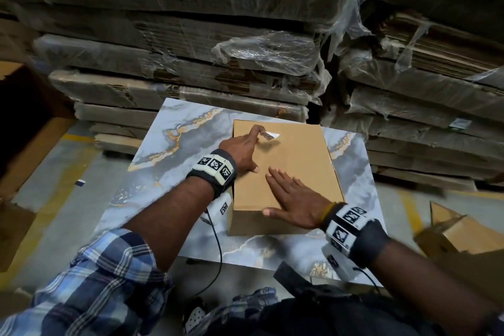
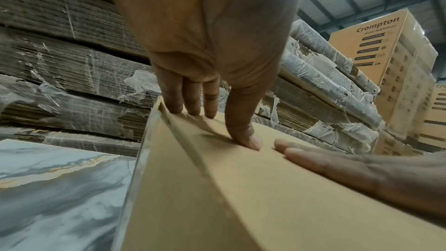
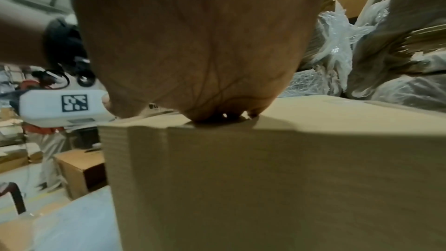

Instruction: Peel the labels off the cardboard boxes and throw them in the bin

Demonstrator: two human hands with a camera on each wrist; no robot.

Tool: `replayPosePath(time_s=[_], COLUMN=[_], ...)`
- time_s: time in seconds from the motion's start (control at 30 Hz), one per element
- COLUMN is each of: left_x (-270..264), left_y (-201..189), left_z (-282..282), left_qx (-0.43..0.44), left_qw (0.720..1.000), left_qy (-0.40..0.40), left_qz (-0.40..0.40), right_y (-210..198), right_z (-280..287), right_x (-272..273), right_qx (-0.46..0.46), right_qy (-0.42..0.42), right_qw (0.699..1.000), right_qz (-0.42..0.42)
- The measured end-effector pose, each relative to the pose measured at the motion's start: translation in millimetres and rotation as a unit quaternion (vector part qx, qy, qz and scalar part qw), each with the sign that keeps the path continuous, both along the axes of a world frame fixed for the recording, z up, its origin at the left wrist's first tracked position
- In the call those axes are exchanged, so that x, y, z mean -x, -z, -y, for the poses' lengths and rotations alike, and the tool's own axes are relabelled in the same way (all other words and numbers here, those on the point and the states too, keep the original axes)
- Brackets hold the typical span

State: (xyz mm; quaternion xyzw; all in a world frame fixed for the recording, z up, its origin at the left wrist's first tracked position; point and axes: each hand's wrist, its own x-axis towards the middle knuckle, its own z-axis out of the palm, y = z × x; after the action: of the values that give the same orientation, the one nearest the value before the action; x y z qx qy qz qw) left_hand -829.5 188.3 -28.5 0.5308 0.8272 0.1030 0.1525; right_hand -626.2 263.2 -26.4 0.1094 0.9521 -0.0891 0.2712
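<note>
A plaid sleeve [image 1: 90,281] filled the near corner of the head view, the left forearm running out of it toward the cardboard box [image 1: 294,169]. That box sat closed on a marble-patterned desk [image 1: 169,142], with wrapped stacks of flattened cardboard [image 1: 191,43] piled just behind it.

The left hand [image 1: 241,154] lay over the box's top at its left edge. In the left-wrist view its fingers [image 2: 190,100] were straight, tips down on the board, and its thumb [image 2: 243,131] pressed the top. From the head camera a forefinger reached to the label [image 1: 268,135], a small pale sticker near the box's far edge with its left end curled up off the board. Whether the fingertip had that end nipped or only pushed against it could not be told, so the state of the grip was unclear. The right hand [image 1: 296,200] lay flat with fingers spread on the near right part of the top, holding nothing and steadying the box.

The peel looked barely begun. To do it well, the raised end should probably be taken between thumb and forefinger close to the board and drawn back low over itself, slowly, so the paper comes away whole instead of tearing or lifting the brown liner. The right palm should keep its weight down so the box does not slide on the smooth desk. No bin could be picked out with certainty in any view; an open carton [image 1: 450,232] stood at the right.
</note>
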Motion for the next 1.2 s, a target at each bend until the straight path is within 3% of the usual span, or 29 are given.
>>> replayPosePath(time_s=[0.27, 0.5, 0.73, 0.9, 1.0, 1.2], left_x=[2, 1, 2, -1, 0, -1], left_y=[-1, 5, 3, 4, 4, -3], left_z=[-1, -2, -3, -2, -2, 0], left_qx=[-0.002, -0.005, -0.003, -0.003, 0.000, -0.001], left_qw=[1.000, 1.000, 1.000, 1.000, 1.000, 1.000], left_qy=[0.004, -0.002, -0.003, -0.002, -0.004, 0.007], left_qz=[-0.006, -0.014, -0.010, -0.015, -0.012, -0.015], right_y=[1, -3, 2, 0, -3, -2], right_z=[-24, 1, -21, 5, -9, -28], right_x=[53, 0, 55, 8, -9, 45], right_qx=[-0.033, 0.007, -0.035, 0.007, 0.000, -0.037], right_qy=[0.077, 0.012, 0.094, 0.035, 0.026, 0.108], right_qw=[0.996, 1.000, 0.995, 0.999, 1.000, 0.993], right_qz=[-0.001, 0.005, -0.002, 0.001, 0.005, 0.006])
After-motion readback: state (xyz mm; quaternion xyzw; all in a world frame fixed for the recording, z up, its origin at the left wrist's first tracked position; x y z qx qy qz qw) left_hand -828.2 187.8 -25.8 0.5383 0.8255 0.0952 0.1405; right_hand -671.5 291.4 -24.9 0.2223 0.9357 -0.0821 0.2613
